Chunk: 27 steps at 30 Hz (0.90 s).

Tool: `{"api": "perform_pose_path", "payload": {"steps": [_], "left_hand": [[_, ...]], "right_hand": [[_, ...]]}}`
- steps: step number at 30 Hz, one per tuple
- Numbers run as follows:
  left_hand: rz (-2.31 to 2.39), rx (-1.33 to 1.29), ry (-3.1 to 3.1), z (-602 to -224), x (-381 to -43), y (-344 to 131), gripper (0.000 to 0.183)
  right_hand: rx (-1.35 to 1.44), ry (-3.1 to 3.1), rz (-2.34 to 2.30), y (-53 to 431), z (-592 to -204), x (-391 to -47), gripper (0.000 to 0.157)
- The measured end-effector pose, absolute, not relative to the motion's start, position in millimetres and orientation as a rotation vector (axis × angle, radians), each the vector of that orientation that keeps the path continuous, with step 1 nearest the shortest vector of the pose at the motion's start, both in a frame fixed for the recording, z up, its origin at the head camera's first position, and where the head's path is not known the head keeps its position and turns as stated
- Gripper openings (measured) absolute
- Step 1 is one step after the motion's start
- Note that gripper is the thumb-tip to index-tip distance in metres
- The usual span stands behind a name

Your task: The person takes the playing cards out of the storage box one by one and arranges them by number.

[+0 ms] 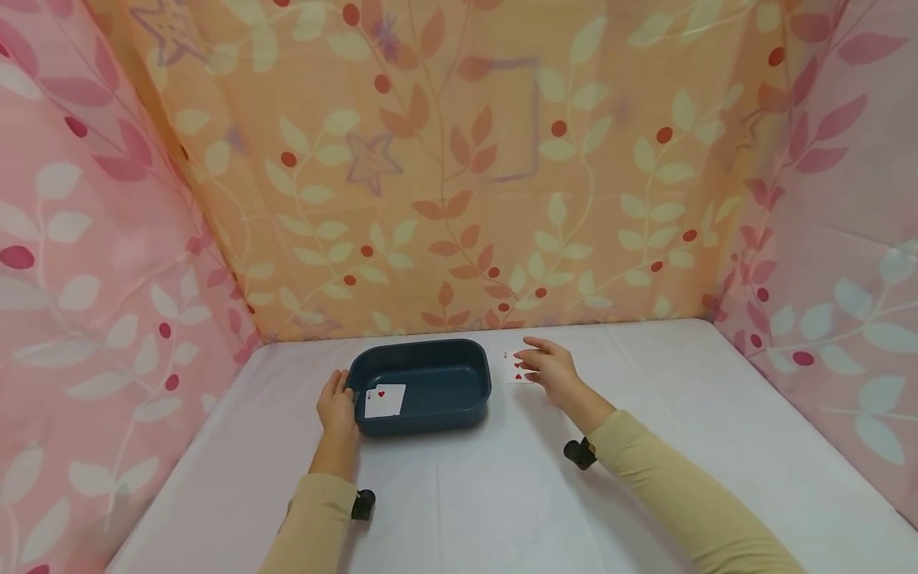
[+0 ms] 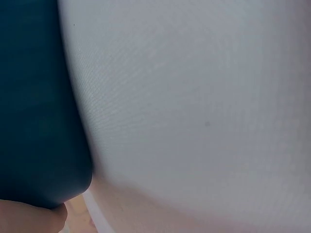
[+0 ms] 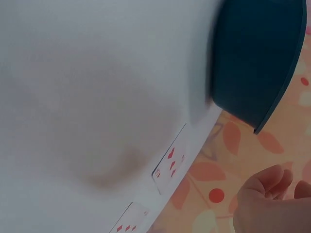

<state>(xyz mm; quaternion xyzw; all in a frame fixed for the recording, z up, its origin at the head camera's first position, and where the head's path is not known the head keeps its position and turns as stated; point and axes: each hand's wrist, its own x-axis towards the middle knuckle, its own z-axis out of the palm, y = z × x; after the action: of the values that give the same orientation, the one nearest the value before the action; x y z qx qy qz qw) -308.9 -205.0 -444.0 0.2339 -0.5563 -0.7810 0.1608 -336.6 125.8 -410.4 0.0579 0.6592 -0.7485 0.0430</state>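
A dark blue rectangular basin (image 1: pixel 423 418) sits on the white-covered table. My left hand (image 1: pixel 339 402) holds its left end at the rim; part of that hand shows at the basin's corner in the left wrist view. Overlapping white playing cards (image 1: pixel 383 402), one with a red heart, lie inside at the left. To the right of the basin, my right hand (image 1: pixel 552 373) hovers with spread, slightly bent fingers over a playing card (image 1: pixel 511 373) with red pips, covering part of it. The right wrist view shows two cards on the table, including another card (image 3: pixel 130 219) at the bottom.
The table (image 1: pixel 459 510) has a white cloth. Behind it hangs an orange leaf-patterned curtain (image 1: pixel 459 263), close to the basin's far side. Pink patterned curtains stand at the left (image 1: pixel 122 335) and right (image 1: pixel 846 279). Dark wrist cameras sit under both sleeves.
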Motion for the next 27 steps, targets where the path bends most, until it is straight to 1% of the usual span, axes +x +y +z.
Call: {"api": "perform_pose_path", "payload": {"steps": [6, 15, 22, 27], "left_hand": [[-2.233, 0.689, -1.591, -442.4, -309.4, -205.2, 0.055], [-2.220, 0.689, -1.622, -441.3, -309.5, -206.3, 0.054], [-2.210, 0.669, -1.601, -441.1, -310.5, -205.8, 0.058], [-2.214, 0.674, -1.602, -441.5, -310.7, -205.3, 0.059]], "right_hand": [[0.158, 1.953, -2.334, 106.7, -408.7, -332.6, 0.043], [0.052, 1.839, -2.372, 80.1, -406.9, -325.6, 0.042], [-0.046, 1.780, -2.377, 64.3, -409.6, -322.0, 0.046], [-0.079, 1.756, -2.370, 50.3, -411.9, -318.1, 0.043]]}}
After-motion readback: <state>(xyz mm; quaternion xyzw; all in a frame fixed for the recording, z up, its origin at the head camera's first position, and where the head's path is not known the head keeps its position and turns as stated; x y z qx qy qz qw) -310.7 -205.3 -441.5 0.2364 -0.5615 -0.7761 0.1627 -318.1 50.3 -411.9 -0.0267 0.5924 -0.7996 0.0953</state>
